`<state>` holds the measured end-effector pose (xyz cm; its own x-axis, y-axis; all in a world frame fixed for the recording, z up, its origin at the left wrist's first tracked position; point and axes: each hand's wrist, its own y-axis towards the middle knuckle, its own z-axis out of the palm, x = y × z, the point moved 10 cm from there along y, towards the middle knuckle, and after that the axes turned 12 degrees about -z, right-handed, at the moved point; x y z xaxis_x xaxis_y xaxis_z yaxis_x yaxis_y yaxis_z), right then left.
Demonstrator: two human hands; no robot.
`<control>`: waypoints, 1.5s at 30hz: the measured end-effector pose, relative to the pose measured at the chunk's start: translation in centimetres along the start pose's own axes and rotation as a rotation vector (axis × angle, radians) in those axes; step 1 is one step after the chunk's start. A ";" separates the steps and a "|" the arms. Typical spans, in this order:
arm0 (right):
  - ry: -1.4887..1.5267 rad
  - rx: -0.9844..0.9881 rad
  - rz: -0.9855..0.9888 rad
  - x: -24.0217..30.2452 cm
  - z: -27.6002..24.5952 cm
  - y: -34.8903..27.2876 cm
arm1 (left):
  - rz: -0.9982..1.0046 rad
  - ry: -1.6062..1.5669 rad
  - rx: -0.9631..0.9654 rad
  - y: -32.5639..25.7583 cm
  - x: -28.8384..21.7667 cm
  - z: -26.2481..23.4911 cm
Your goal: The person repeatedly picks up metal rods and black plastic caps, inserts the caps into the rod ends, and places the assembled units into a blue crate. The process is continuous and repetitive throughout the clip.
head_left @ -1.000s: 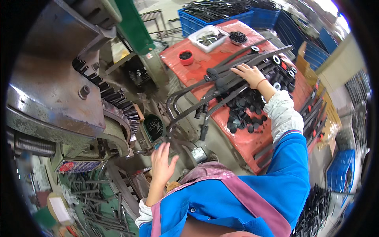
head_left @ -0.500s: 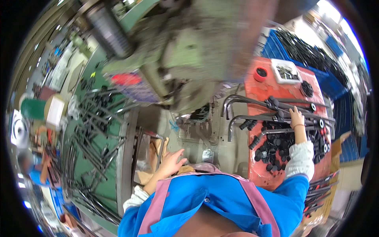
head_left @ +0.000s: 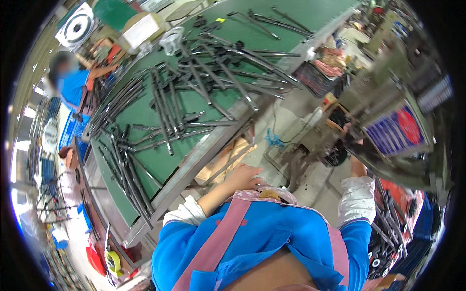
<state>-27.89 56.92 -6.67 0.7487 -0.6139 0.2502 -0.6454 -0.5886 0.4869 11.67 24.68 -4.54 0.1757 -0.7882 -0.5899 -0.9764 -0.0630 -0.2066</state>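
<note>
My left hand (head_left: 246, 177) is in front of my apron, its fingers loosely stretched out and nothing seen in them. It is nearest to the brown cardboard (head_left: 221, 162) beside the table's metal edge. My right hand (head_left: 357, 166) reaches forward at the side of a worn green press-like machine (head_left: 393, 169). The machine's body covers most of its fingers, so I cannot make out whether they hold anything. A dark round part of the machine (head_left: 335, 154) is close to that hand.
On the left, a green table (head_left: 320, 10) carries many dark metal tubes (head_left: 162, 106). A red-covered surface (head_left: 392, 186) with more tubes and black caps lies at right. A black basket with cloth (head_left: 318, 77) stands beyond the machine. A person in blue (head_left: 75, 89) works far left.
My view has swung left, bringing more of the green table in. My right hand has left the tubes on the red surface and is now beside the machine. My left hand stays near my apron.
</note>
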 end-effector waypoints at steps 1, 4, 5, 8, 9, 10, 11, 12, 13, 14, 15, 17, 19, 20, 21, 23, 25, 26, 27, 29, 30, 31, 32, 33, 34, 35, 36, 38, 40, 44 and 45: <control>0.035 -0.049 0.032 -4.5 0.4 -0.7 | 0.002 -0.036 -0.020 0.2 1.5 -1.1; -0.067 0.048 0.141 -3.8 3.4 1.5 | -0.115 -0.087 -0.228 -2.7 7.7 -4.7; -0.136 0.130 0.201 -1.5 4.2 3.0 | -0.178 -0.073 -0.293 -4.5 9.5 -6.3; -0.237 0.371 0.107 1.9 3.7 6.5 | -0.310 -0.097 -0.398 -7.2 10.9 -12.7; -0.239 0.322 0.131 1.9 2.9 6.2 | -0.314 -0.018 -0.464 -7.7 12.3 -13.9; -0.236 0.272 0.149 2.5 2.0 6.2 | -0.322 0.064 -0.535 -8.5 13.9 -15.3; -0.231 0.300 0.252 3.5 1.2 6.3 | -0.365 0.054 -0.657 -9.3 15.5 -16.9; -0.228 0.288 0.268 4.0 1.4 6.6 | -0.406 0.046 -0.778 -10.2 17.1 -18.5; -0.237 0.271 0.296 4.0 0.7 6.3 | -0.462 0.045 -0.788 -10.1 18.5 -19.9; -0.239 0.255 0.319 4.6 0.3 6.4 | -0.488 0.041 -0.818 -10.1 19.6 -21.0; -0.250 0.270 0.378 4.8 0.1 6.3 | -0.480 0.038 -0.811 -9.5 20.3 -21.7; -0.253 0.244 0.371 4.5 -0.1 6.2 | -0.439 0.038 -0.750 -7.1 20.9 -22.6; -0.275 0.219 0.344 4.3 -0.2 6.0 | -0.353 0.057 -0.688 -3.8 20.1 -22.9; -0.266 0.170 0.325 4.3 -0.4 5.8 | -0.309 0.068 -0.658 -2.1 19.4 -23.0; -0.259 0.120 0.307 4.3 -0.6 5.4 | -0.268 0.096 -0.628 -0.3 18.7 -23.1; -0.221 0.076 0.315 4.3 -1.0 5.4 | -0.204 0.106 -0.588 2.7 18.2 -23.3; -0.167 0.084 0.383 4.1 -0.8 5.2 | -0.203 0.173 -0.535 5.7 18.6 -23.3; -0.141 0.086 0.416 3.7 -0.8 4.9 | -0.160 0.239 -0.565 7.0 18.9 -23.6; -0.145 0.055 0.354 3.9 -1.5 5.0 | -0.117 0.304 -0.596 8.4 19.5 -23.7; -0.041 -0.009 0.410 4.3 -2.5 4.5 | -0.121 0.388 -0.564 10.8 20.5 -23.9; 0.012 -0.044 0.439 4.7 -3.0 4.2 | -0.077 0.444 -0.571 11.7 20.1 -24.2; 0.128 -0.119 0.448 5.0 -3.8 3.4 | -0.026 0.499 -0.577 12.5 19.7 -24.5; 0.214 -0.140 0.495 5.8 -4.2 2.6 | 0.021 0.554 -0.583 13.2 19.6 -24.5; 0.300 -0.164 0.543 6.8 -4.5 1.7 | 0.005 0.547 -0.523 14.1 21.3 -24.4; 0.372 -0.198 0.598 7.4 -5.4 0.1 | 0.045 0.536 -0.496 15.0 22.2 -24.4; 0.491 -0.256 0.701 3.6 -4.9 -5.3 | 0.147 0.503 -0.438 16.8 20.7 -24.7; 0.516 -0.273 0.742 4.7 -5.1 -7.3 | 0.213 0.488 -0.376 17.0 20.0 -25.3; 0.483 -0.253 0.793 10.6 -6.5 -8.3 | 0.389 0.526 -0.537 15.7 17.4 -28.8; 0.483 -0.251 0.849 15.2 -8.4 -8.8 | 0.382 0.498 -0.589 15.5 13.7 -33.9; 0.720 -0.346 0.819 21.2 -11.1 -7.1 | 0.430 0.319 -0.954 14.8 12.1 -44.4; 0.856 -0.432 0.778 22.3 -11.5 -6.5 | 0.513 0.467 -1.023 14.9 10.1 -45.1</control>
<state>-5.19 53.11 5.35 0.1508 -0.0853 0.9849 -0.9821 0.1008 0.1591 -6.74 -11.83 21.60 -0.1128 -0.9926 -0.0446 -0.6051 0.0330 0.7954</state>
